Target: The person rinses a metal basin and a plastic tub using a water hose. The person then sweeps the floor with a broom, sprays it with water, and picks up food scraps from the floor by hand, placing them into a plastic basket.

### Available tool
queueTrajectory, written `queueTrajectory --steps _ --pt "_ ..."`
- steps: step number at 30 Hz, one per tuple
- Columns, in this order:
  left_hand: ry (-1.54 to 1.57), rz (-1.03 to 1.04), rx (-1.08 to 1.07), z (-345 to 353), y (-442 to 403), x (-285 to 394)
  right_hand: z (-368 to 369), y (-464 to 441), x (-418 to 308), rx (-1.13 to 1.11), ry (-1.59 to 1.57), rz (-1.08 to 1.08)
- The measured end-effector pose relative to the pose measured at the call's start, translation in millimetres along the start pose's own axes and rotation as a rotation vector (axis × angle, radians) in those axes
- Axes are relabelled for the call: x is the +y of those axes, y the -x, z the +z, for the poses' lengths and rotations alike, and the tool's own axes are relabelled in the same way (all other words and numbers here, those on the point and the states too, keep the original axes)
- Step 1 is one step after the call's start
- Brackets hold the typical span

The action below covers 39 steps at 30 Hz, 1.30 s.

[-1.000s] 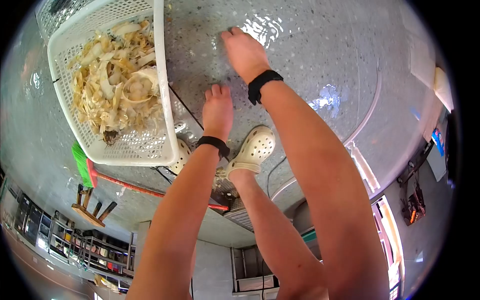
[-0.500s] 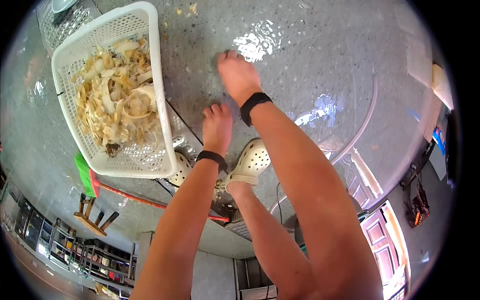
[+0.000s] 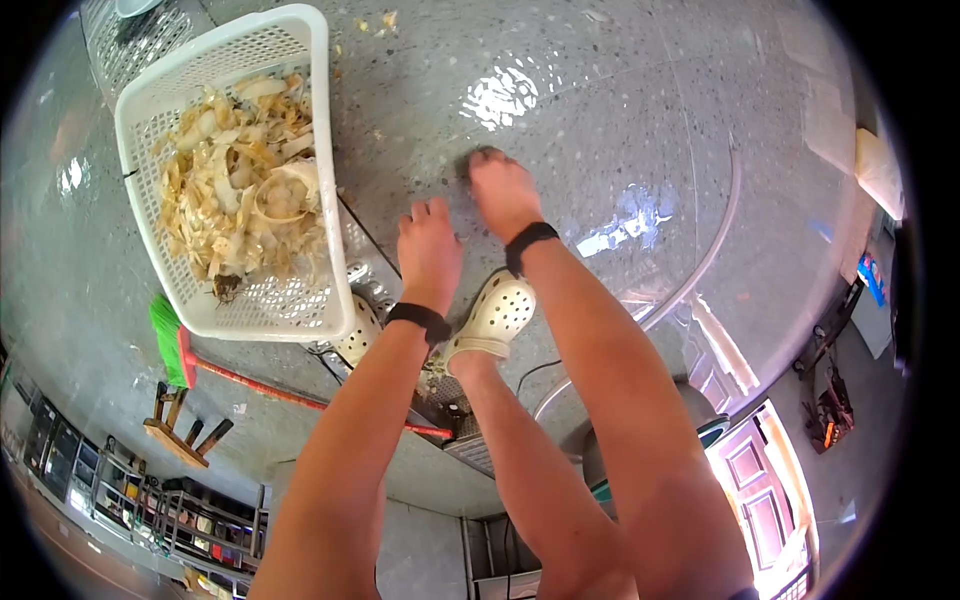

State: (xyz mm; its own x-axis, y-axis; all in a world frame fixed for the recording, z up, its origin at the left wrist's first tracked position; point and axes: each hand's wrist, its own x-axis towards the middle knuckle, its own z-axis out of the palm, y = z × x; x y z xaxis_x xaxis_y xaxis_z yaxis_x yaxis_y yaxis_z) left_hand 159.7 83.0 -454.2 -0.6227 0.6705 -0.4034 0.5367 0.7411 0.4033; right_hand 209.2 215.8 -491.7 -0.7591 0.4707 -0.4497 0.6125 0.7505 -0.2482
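My left hand (image 3: 430, 255) hovers above the grey floor, to the right of a white plastic basket (image 3: 335, 225). Its fingers are bent but slightly apart, with nothing visible in them. Farther right, my right hand (image 3: 504, 194) is over the floor, fingers curled downward and partly blurred; whether anything is in them is hidden. Each wrist has a dark band. Pale and yellowish vegetable peelings (image 3: 235, 190) are heaped in the basket, with a brown root-like clump (image 3: 226, 288) at the near end. Neither hand touches the basket.
Cream clogs (image 3: 497, 315) are on my feet below my hands. A broom with green bristles (image 3: 168, 335) and a red handle lies at left, beside a wooden stool (image 3: 185, 430). A pale hose (image 3: 715, 245) curves across the wet floor (image 3: 600, 110) at right.
My right hand has come back toward me and a little to the right. My left hand has moved slightly up the view. The basket appears a little farther right through camera movement.
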Motion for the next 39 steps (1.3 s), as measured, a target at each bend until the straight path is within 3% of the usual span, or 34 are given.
queueTrajectory --steps 6,10,12,14,15,18,19,21,23,26,29,30,34,36,38,39 --pt "0.327 -0.106 0.124 -108 31 -13 -30 45 -30 -0.083 -0.347 0.284" --pt "0.212 -0.272 0.105 -170 39 -80 -80 63 -125 0.023 -0.844 0.18" --pt "0.284 -0.384 0.09 -193 37 -112 -108 58 -175 -0.042 -1.119 0.14" --pt "0.0 -0.208 0.326 -201 30 -141 -90 46 -217 0.065 -1.256 0.013" --pt "-0.138 -0.12 0.443 -203 25 -142 -94 40 -219 0.087 -1.175 0.003" --pt "0.093 -0.287 0.432 -205 19 -143 -102 19 -211 0.113 -1.033 0.043" --pt "0.235 -0.29 0.39 -203 16 -144 -104 8 -190 0.104 -1.041 0.11" --pt "0.252 -0.316 0.316 -197 14 -134 -88 -7 -138 0.333 -0.881 0.153" --pt "0.251 -0.348 0.278 -183 13 -127 -76 -11 -81 0.308 -1.07 0.305" --pt "0.063 -0.167 0.317 -150 6 -130 -77 -5 -21 0.316 -0.523 0.138" --pt "-0.044 0.03 0.282 -147 -3 -105 -95 -8 15 0.077 -0.547 0.055" --pt "-0.066 0.073 0.267 -150 -6 -100 -95 -16 28 0.123 -0.487 0.093" --pt "0.023 -0.035 0.353 -154 -26 -82 -112 -84 95 0.198 -0.115 0.198" --pt "0.067 0.098 0.369 -165 -45 -67 -110 -124 137 0.225 0.023 0.238" --pt "0.171 0.163 0.351 -180 -62 -37 -88 -171 198 0.221 0.235 0.137" --pt "0.266 0.216 0.332 -179 -73 -22 -106 -174 186 0.273 0.175 0.113"
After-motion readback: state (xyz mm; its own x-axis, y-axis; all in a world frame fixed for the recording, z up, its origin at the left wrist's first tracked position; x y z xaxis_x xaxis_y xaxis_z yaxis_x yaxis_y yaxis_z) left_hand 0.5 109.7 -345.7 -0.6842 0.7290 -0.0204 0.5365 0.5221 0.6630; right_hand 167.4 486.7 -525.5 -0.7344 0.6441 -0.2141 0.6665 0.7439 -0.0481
